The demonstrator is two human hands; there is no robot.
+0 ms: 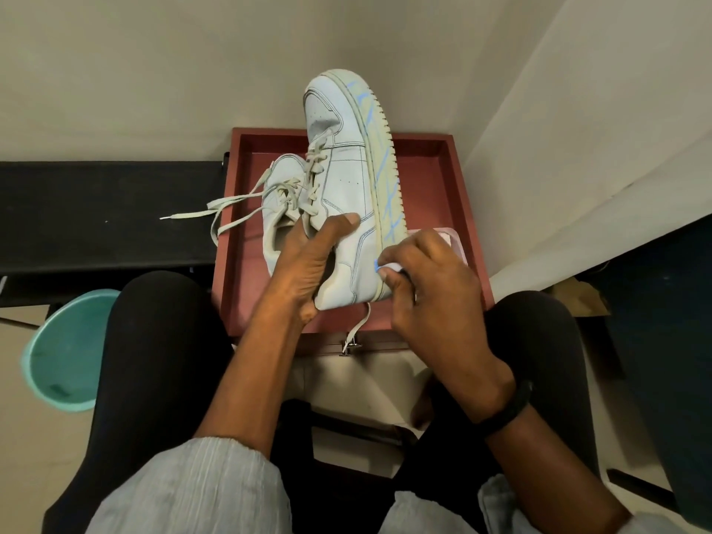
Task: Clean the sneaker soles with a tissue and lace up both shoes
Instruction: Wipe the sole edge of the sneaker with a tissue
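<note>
While left hand (308, 260) grips shoe (346, 179), right hand (431, 287) pinches tissue (389, 268) on sole (379, 163) at 5 o'clock; hard rub may tear tissue.

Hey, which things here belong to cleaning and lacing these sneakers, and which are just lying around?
For the job: held sneaker, gripped by left hand; tissue, pinched by right hand against its sole edge; second sneaker, in the red tray.
Lying about: teal bin, black bench, brown paper.
</note>
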